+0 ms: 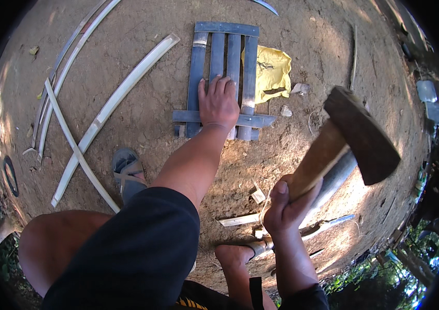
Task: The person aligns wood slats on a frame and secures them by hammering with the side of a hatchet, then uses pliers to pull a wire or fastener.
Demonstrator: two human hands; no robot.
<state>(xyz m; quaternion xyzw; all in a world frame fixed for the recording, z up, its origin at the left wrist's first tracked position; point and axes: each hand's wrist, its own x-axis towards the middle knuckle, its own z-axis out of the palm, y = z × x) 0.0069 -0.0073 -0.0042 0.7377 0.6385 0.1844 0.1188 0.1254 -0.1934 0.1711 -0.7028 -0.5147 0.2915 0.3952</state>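
Observation:
My left hand (218, 103) lies with fingers spread on a panel of dark bamboo slats (217, 57), pressing it to the ground. Several upright slats are joined by a crosspiece (229, 28) at the far end and another crosspiece (255, 120) beside my wrist. In my right hand (286, 209) is an axe (361, 137), gripped by its wooden handle and raised above the ground at the right. Beside the panel lies a yellow plastic bag (276, 70) with small dark pieces on it, perhaps nails. Behind the axe handle shows a grey rounded length (335, 178), partly hidden.
Long pale split bamboo strips (113, 106) lie crossed on the dirt at left. My sandalled foot (129, 173) is near them. A long blade (333, 222) and a wood offcut (240, 220) lie by my right forearm. A thin stick (353, 57) lies far right.

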